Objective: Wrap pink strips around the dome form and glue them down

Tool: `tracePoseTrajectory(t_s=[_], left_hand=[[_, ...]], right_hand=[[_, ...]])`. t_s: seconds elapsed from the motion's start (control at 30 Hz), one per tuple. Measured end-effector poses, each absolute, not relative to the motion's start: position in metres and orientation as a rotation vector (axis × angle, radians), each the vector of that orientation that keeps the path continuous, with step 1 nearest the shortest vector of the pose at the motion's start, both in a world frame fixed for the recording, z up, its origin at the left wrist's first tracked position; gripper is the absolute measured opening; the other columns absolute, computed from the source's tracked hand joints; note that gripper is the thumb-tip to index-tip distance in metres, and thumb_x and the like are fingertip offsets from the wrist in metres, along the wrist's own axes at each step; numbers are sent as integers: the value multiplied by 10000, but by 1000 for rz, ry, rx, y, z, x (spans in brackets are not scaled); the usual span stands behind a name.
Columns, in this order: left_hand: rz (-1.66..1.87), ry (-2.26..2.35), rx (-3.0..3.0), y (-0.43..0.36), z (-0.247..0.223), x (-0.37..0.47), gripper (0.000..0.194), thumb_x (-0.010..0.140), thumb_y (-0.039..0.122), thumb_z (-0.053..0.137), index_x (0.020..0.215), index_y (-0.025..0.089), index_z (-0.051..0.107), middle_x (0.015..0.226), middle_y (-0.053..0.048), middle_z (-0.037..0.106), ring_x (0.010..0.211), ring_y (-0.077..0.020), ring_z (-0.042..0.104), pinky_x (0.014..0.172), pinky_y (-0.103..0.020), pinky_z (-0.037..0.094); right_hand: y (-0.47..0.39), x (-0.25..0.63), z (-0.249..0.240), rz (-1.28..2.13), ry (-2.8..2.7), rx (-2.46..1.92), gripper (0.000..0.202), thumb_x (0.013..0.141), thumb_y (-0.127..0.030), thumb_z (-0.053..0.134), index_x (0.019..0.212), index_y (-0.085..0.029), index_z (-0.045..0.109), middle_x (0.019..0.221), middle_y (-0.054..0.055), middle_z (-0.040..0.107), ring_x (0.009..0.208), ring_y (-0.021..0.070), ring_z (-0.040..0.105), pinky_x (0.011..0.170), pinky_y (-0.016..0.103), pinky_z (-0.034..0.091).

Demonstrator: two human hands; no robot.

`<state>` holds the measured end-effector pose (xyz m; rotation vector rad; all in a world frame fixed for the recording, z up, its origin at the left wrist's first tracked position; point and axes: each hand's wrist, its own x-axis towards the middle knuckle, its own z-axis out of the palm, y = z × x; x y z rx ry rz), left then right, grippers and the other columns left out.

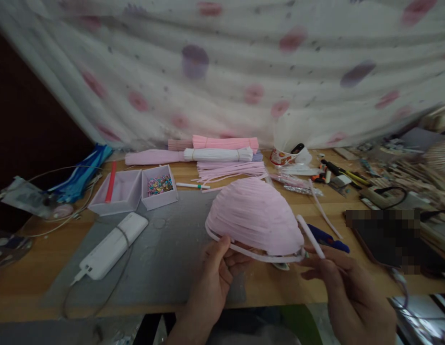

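Note:
A dome of pale pink pipe cleaners [254, 215], laid in close rows, is tilted above the desk near the front edge. My left hand [218, 268] grips its lower rim between thumb and fingers. Along that rim runs a loose-looking pale strip [265, 258], with a narrow gap between it and the rows. At the rim's right end, my right hand [346, 282] pinches a pale, thick pipe cleaner [310, 235] that slants up to the left. The fingertips behind the rim are partly hidden. A blue-handled tool [328, 238] lies just behind my right hand.
A grey mat [165, 254] bears a white power bank [112, 244] with a cable. Behind are a box of beads [159, 196], another box [125, 191] with a red stick, and pipe-cleaner bundles [218, 154]. Right are a paper cup [280, 156], pliers [346, 173] and a dark tablet-like device [384, 239].

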<state>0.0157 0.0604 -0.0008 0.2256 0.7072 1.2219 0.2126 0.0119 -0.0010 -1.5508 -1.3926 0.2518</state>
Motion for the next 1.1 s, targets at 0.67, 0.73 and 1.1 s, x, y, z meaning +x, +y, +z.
tracePoseTrajectory(t_s=[0.67,0.73,1.1], left_hand=[[1213,885,471,56,7,21,347,583,441,916,758,169,789,710,-88,783,707,-264,760,755,-375,596],[1244,910,466,56,9,20,321,598,437,909,746,179,787,686,-73,777,680,-251,756,734,-362,601],[1295,882,483,54,6,15,282,689,379,875,898,206,798,800,-42,795,723,-208,758,691,-275,603]], right_hand=[[28,184,9,405,-1550,-1293,162,998,-183,502,1015,-264,642,684,-31,637,596,131,620,574,241,499],[27,183,10,389,-1568,-1287,188,981,-166,526,1054,-279,657,720,-23,644,561,126,590,516,240,472],[22,192,28,124,-1766,-1288,310,856,-89,689,1077,-299,748,812,-6,665,681,133,654,583,241,531]])
